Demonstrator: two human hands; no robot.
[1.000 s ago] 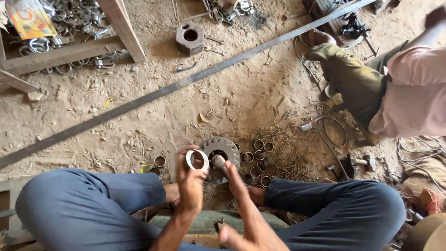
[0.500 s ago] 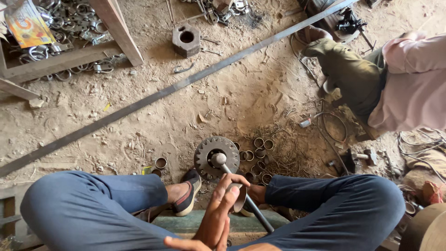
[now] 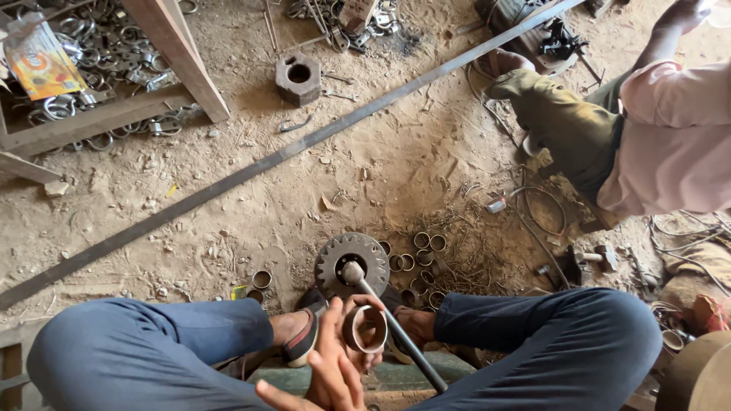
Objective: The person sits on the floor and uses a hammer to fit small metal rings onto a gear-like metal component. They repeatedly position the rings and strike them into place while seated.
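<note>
My left hand (image 3: 335, 364) is raised palm-up between my knees, its fingers closed around a short metal ring (image 3: 365, 329). My right hand is not visible. Just beyond the ring, a toothed metal gear disc (image 3: 352, 261) lies flat on the dirt. A steel rod (image 3: 403, 342) stands in the disc's hub and leans back toward me, passing right beside the ring. My feet rest on either side of the disc, the left one in a sandal (image 3: 301, 339).
Several small metal rings (image 3: 426, 242) lie scattered right of the disc. A long flat steel bar (image 3: 304, 148) crosses the ground diagonally. A square block with a hole (image 3: 298, 76) sits beyond it. Another person (image 3: 655, 144) squats at the right. A wooden frame (image 3: 164, 46) holding rings stands at top left.
My left hand has brought the ring down from above the gear disc toward my lap. My right hand, earlier at the rod's top, has dropped out of view.
</note>
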